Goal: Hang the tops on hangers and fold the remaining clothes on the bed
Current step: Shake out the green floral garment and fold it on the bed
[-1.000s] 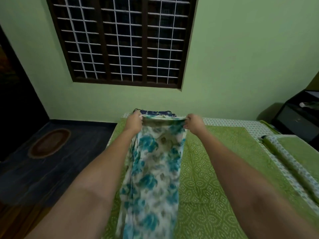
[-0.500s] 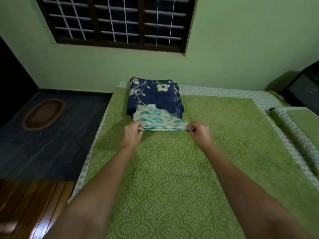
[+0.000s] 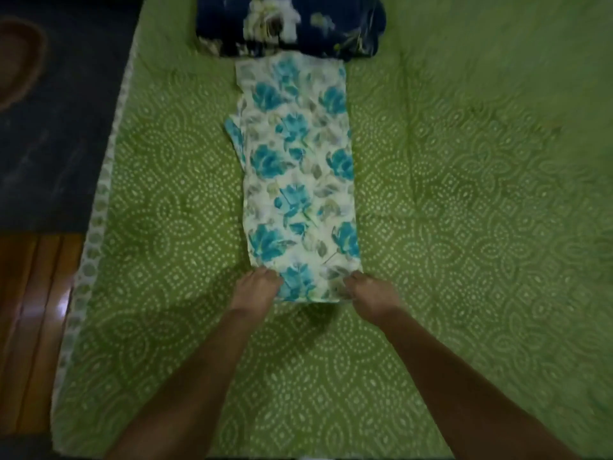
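A green bedspread [image 3: 464, 227] with a pale dotted pattern covered the bed, with a dark rug [image 3: 49, 127] and a strip of wooden floor [image 3: 30, 327] off to the left. On it lay the white garment with blue flowers [image 3: 298, 174], stretched into a long narrow strip running away from the person, its far end touching or just overlapping the folded navy floral cloth [image 3: 288, 24] at the top of the bed. The left hand [image 3: 257, 288] pinched the near left corner and the right hand [image 3: 370, 292] pinched the near right corner, so each grip was clenched on the garment's near hem. The frame was soft with motion blur, so it was hard to tell whether the strip was a single layer or already doubled lengthwise, though the uneven flap along its left edge suggested layers that did not quite match. To do this step well, it seemed wise to square that left edge first, keep the two corners level, then carry the near hem up and over to meet the far end, laying it down gently so the thin fabric would not slide or bunch. A light smoothing with flat palms afterwards would probably set the crease, and the finished bundle could go beside the navy one.
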The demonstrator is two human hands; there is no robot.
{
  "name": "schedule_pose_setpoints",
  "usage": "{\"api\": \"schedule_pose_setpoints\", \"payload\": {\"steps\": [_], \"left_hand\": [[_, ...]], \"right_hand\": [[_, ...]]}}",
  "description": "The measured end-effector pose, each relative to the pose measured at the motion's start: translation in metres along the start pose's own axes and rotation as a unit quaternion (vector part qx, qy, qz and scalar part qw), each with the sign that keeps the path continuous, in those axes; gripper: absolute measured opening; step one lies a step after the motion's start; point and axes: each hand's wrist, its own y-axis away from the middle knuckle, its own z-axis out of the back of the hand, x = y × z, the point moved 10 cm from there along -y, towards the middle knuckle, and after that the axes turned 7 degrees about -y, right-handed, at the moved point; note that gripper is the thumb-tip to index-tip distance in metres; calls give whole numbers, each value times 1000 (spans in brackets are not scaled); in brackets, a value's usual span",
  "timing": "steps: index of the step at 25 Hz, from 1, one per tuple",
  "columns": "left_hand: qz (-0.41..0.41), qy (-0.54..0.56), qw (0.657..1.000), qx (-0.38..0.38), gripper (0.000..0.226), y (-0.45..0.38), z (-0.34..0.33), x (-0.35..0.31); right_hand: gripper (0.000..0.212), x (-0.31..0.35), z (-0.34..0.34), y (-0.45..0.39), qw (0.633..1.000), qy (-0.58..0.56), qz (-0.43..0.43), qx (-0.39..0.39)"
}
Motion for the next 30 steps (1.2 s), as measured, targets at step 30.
{"api": "schedule_pose_setpoints", "payload": {"steps": [30], "left_hand": [[-60,-77,990,98,27,10,-74,-25]], "right_hand": [[33,12,-100,-11,986,104,-27,130]]}}
